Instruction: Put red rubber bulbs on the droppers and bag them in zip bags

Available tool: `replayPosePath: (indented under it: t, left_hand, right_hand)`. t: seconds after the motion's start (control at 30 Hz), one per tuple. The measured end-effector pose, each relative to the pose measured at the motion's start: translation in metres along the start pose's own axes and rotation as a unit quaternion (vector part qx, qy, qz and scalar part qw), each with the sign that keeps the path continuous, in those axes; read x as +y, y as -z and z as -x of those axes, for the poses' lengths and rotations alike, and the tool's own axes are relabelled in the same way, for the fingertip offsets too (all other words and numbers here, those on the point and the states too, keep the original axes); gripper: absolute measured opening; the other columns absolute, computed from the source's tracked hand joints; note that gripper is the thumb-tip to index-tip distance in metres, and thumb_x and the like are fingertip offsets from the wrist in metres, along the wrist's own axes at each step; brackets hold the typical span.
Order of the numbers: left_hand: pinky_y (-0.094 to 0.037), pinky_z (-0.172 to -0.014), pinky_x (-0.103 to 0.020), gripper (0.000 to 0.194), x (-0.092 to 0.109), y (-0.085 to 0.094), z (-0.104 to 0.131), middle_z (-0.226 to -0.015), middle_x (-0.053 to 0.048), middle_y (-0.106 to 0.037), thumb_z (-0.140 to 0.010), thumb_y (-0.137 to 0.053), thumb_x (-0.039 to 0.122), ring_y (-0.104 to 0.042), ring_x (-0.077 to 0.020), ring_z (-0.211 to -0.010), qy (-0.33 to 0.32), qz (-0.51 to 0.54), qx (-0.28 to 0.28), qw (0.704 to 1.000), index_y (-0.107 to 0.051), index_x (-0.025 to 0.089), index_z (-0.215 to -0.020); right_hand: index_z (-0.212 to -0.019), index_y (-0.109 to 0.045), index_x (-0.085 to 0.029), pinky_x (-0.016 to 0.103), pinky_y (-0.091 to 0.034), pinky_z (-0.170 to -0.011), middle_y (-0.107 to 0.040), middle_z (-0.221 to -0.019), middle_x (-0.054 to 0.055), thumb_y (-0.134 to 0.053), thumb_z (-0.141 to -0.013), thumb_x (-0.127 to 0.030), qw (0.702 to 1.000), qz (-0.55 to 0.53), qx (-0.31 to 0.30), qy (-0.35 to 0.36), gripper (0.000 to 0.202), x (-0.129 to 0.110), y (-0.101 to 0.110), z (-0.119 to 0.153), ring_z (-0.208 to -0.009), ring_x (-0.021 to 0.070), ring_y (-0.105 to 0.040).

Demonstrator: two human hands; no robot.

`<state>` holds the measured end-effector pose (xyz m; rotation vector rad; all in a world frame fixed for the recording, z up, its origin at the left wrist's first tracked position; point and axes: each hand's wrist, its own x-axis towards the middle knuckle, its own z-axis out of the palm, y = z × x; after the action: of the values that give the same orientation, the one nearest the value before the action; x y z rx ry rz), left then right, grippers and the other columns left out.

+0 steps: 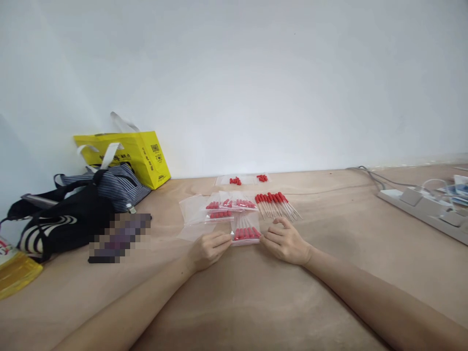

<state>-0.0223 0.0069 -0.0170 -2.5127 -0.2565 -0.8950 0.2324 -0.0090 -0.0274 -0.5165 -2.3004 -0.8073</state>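
A clear zip bag (245, 233) holding several red-tipped sticks lies in front of me on the table. My left hand (210, 249) pinches its lower left corner, and my right hand (285, 242) is closed at its right edge. Just behind, more filled clear bags (221, 214) overlap one another, with flat clear bags (190, 209) at their left. A fanned pile of loose red-tipped sticks (277, 204) lies beyond my right hand, not touched by it.
Farther back, near the wall, are more bagged red-tipped sticks (236, 181). A yellow bag (139, 156), a striped bag (122, 185) and a black bag (73, 219) stand at the left. A white power strip (420, 209) with cables lies at the right.
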Motion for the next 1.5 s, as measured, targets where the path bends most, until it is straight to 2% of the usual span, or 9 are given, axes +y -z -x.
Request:
replayPosePath:
  t: [0.17, 0.3, 0.53, 0.87, 1.0, 1.3, 1.5]
  left_hand:
    - [-0.052, -0.061, -0.023, 0.012, 0.001, -0.002, -0.004, -0.077, -0.004, -0.066, -0.080, -0.047, 0.009, -0.061, -0.0124, -0.070, 0.042, -0.003, 0.018, 0.999, -0.058, 0.014, -0.082]
    - [-0.050, -0.063, -0.024, 0.009, 0.004, -0.012, -0.014, -0.074, -0.004, -0.065, -0.079, -0.051, 0.011, -0.059, -0.0120, -0.068, 0.068, 0.003, 0.019, 0.998, -0.059, 0.015, -0.080]
    - [-0.045, -0.056, -0.025, 0.010, 0.007, -0.034, -0.041, -0.069, -0.002, -0.063, -0.078, -0.051, 0.015, -0.056, -0.0118, -0.062, 0.027, -0.013, 0.001, 1.000, -0.060, 0.015, -0.074]
    - [-0.039, -0.051, -0.024, 0.020, 0.009, -0.038, -0.047, -0.055, 0.000, -0.057, -0.077, -0.051, 0.010, -0.050, -0.0104, -0.053, -0.057, -0.074, -0.008, 0.996, -0.055, 0.013, -0.057]
    - [-0.038, -0.049, -0.025, 0.022, 0.010, -0.035, -0.047, -0.054, 0.000, -0.056, -0.076, -0.051, 0.009, -0.048, -0.0103, -0.051, -0.065, -0.087, -0.011, 0.994, -0.053, 0.013, -0.055]
    - [-0.047, -0.058, -0.028, 0.014, 0.007, -0.007, -0.029, -0.065, -0.004, -0.062, -0.080, -0.044, 0.006, -0.055, -0.0128, -0.059, -0.060, -0.122, 0.009, 0.991, -0.056, 0.011, -0.075]
    - [-0.048, -0.061, -0.027, 0.016, 0.006, 0.000, -0.015, -0.071, -0.006, -0.062, -0.083, -0.040, 0.008, -0.057, -0.0141, -0.065, -0.004, -0.120, -0.033, 0.992, -0.055, 0.011, -0.080]
  right_hand:
    - [-0.066, -0.056, -0.016, 0.031, -0.030, -0.075, -0.050, -0.053, -0.003, -0.043, -0.080, -0.008, 0.999, -0.002, 0.025, -0.035, 0.021, -0.001, -0.004, -0.003, -0.057, 0.0095, -0.041]
    - [-0.064, -0.056, -0.016, 0.031, -0.030, -0.075, -0.053, -0.055, -0.002, -0.045, -0.080, -0.010, 0.997, -0.002, 0.019, -0.073, 0.020, -0.004, -0.005, -0.008, -0.060, 0.0103, -0.043]
    - [-0.063, -0.056, -0.016, 0.031, -0.029, -0.073, -0.053, -0.056, 0.000, -0.043, -0.080, -0.010, 0.996, -0.016, 0.005, -0.090, 0.021, -0.004, -0.007, -0.009, -0.061, 0.0112, -0.043]
    - [-0.059, -0.051, -0.016, 0.033, -0.027, -0.075, -0.051, -0.054, -0.002, -0.040, -0.083, -0.011, 0.999, -0.003, -0.007, -0.052, 0.027, -0.005, -0.012, -0.008, -0.061, 0.0109, -0.041]
    - [-0.058, -0.050, -0.016, 0.033, -0.026, -0.077, -0.051, -0.054, -0.002, -0.039, -0.083, -0.010, 0.999, -0.004, -0.009, -0.052, 0.028, -0.005, -0.012, -0.007, -0.061, 0.0105, -0.041]
    - [-0.063, -0.052, -0.016, 0.033, -0.026, -0.078, -0.051, -0.055, -0.002, -0.043, -0.077, -0.007, 0.997, -0.019, 0.008, -0.071, 0.019, -0.004, -0.008, -0.005, -0.062, 0.0104, -0.042]
    - [-0.062, -0.052, -0.016, 0.033, -0.026, -0.077, -0.048, -0.054, -0.002, -0.041, -0.076, -0.007, 0.996, -0.024, 0.021, -0.081, 0.021, -0.005, -0.008, -0.005, -0.059, 0.0101, -0.041]
